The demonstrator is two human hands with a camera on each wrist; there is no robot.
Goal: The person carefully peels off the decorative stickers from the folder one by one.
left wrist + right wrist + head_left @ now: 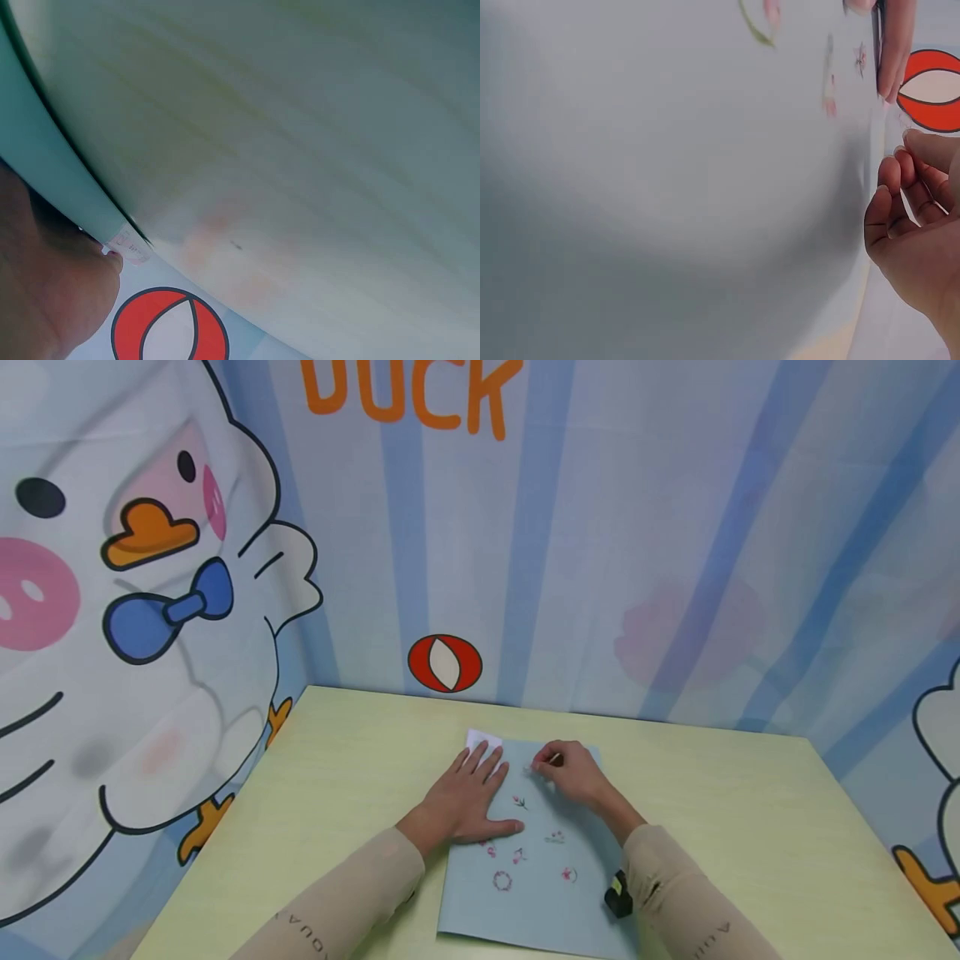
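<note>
A light grey-blue sheet (540, 902) lies on the table, with small pink flower stickers (519, 857) scattered over it. My left hand (471, 797) rests on the sheet with its fingers spread. Its fingertips overlap a small white sticker sheet (483, 739) at the far left corner, whose pink print shows faintly in the left wrist view. Over the far right part of the sheet, my right hand (573, 770) pinches a small, clear sticker (901, 118) between thumb and forefinger; its other fingers are curled.
A small black object (618, 897) with a yellow-green mark sits by the right sleeve on the sheet's right edge. The pale yellow table (735, 827) extends to both sides. Behind it hangs a blue-striped curtain (480, 552) printed with ducks and a red ball.
</note>
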